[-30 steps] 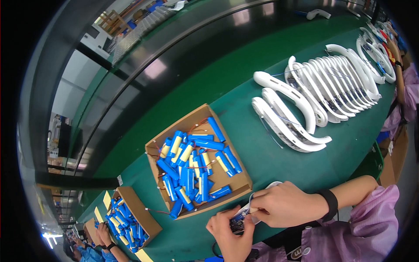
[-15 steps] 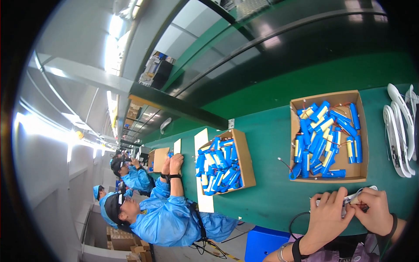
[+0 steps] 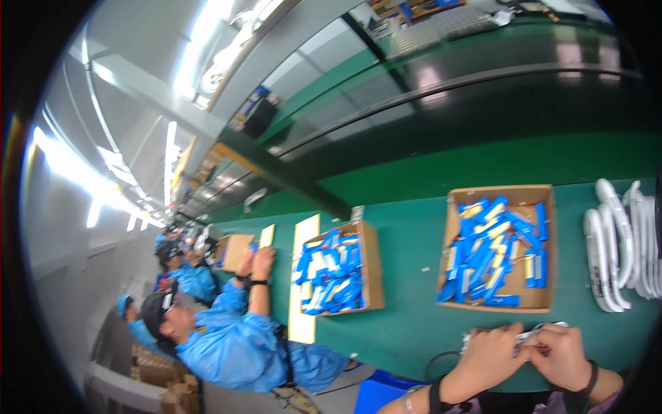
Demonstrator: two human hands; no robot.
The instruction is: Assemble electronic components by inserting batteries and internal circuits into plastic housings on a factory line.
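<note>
At the near edge of the green table, my left hand [image 3: 488, 359] and my right hand [image 3: 562, 359] are close together, fingers bent and closed. Between them they grip a white plastic shell [image 3: 529, 337], mostly hidden by the fingers. What the fingertips pinch inside it is too small to make out. Beyond my hands, a cardboard box [image 3: 549, 276] contains many blue cylindrical battery packs [image 3: 493, 248] with pale yellow strips and thin wires. Several white curved shells [image 3: 608, 255] lie in a row to the right of that box.
Farther left stands another cardboard box [image 3: 373, 269] of blue battery packs, beside a pale board [image 3: 303, 324]. A co-worker in blue [image 3: 241, 345] works past it. A blue bin [image 3: 386, 390] is below the table edge. A dark post [image 3: 289, 172] rises behind.
The view has shifted, so the boxes and my hands appear lower and slightly left. My hands keep hold of the white shell, with the left fingers now covering more of it.
</note>
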